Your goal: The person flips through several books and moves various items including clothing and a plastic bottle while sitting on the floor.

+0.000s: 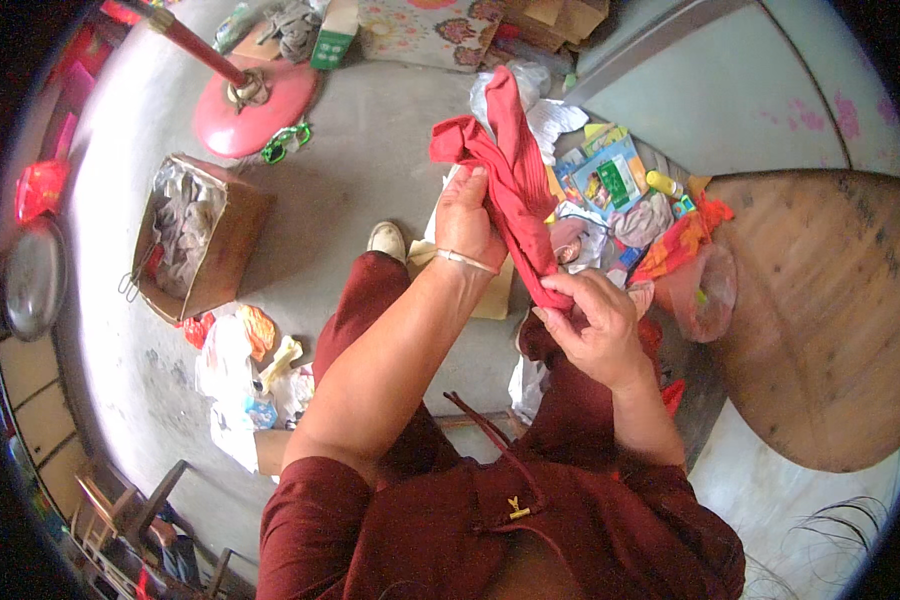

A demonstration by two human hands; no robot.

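A pair of long red knitted socks [516, 187] hangs across both hands in front of me. My left hand [468, 214], with a thin band at its wrist, grips the socks around the middle. My right hand [591, 326] pinches their lower right end between thumb and fingers. The upper ends of the fabric spread in two parts above my left hand. Behind the socks, on the floor to the right, lie colourful printed booklets [607, 176], a grey balled cloth [643, 220] and a yellow tube-shaped thing [664, 184].
An open cardboard box [232, 247] of grey cloth items stands left. White and orange plastic bags [229, 352] lie below it. A red round stand base [259, 109] is at the upper left. A round wooden board [817, 315] is at the right, beside a clear plastic container [701, 292].
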